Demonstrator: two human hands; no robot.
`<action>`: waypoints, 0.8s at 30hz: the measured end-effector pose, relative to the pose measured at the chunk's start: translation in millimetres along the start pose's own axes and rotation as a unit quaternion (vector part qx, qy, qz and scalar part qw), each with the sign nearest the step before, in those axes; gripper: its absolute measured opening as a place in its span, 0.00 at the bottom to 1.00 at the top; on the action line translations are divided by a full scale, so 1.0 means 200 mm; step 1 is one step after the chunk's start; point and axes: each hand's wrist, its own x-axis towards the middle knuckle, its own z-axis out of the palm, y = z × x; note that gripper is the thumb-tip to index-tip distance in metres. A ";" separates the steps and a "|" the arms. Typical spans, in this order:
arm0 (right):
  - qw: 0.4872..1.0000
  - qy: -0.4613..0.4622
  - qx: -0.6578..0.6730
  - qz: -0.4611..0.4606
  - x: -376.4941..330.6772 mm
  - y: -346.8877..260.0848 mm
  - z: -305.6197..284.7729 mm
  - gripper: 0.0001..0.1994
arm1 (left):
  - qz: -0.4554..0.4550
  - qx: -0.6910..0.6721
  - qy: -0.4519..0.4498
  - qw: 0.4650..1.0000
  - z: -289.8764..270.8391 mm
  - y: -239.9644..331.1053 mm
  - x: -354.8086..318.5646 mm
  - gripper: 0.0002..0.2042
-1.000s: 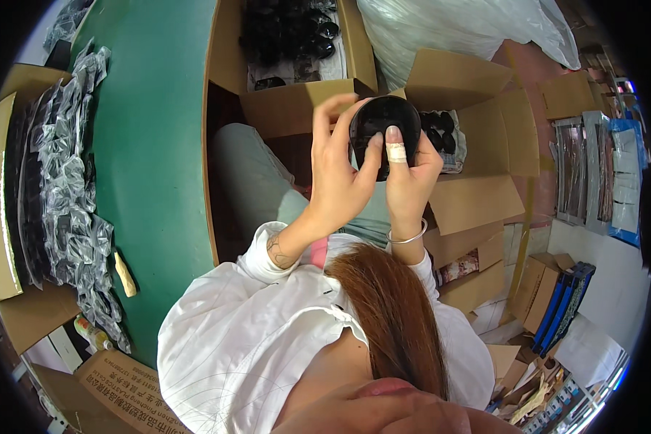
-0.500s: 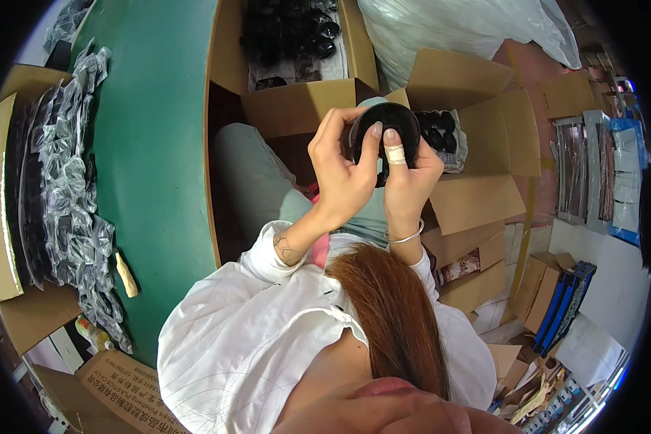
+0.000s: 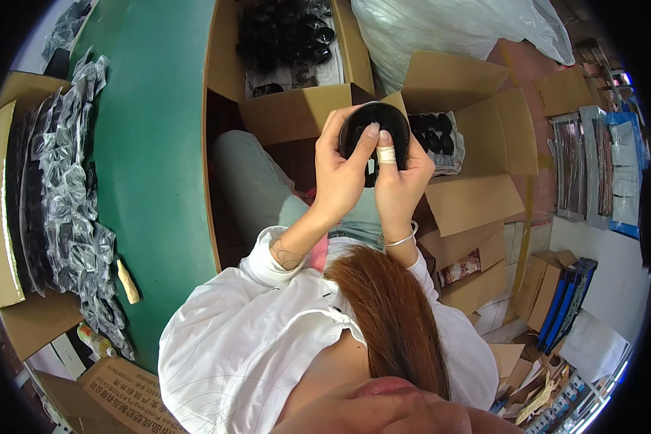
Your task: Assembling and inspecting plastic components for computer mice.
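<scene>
Now | left hand (image 3: pixel 339 177): once-raised fingers (image 3: pixel 328 134) lowered | grip: with right hand (image 3: pixel 400 184), clasping black piece (image 3: pixel 375 114)

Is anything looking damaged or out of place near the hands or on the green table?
No clear damage shows on the black rounded piece. A pale, narrow object lies on the green table, its colour unlike the plastic-wrapped dark pieces nearby. The right hand has whitish wrapping around its thumb.
</scene>
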 end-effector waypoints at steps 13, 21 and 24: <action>0.999 0.041 -0.001 0.016 -0.01 0.01 0.02 0.11 | 0.075 0.108 0.022 0.991 0.05 -0.01 0.01 0.09; 0.997 0.062 -0.036 -0.015 0.00 0.03 0.03 0.11 | 0.115 0.158 0.028 0.980 0.04 -0.03 0.04 0.08; 0.997 0.072 -0.025 -0.016 0.01 0.04 0.04 0.11 | 0.113 0.162 0.035 0.980 0.04 -0.05 0.05 0.08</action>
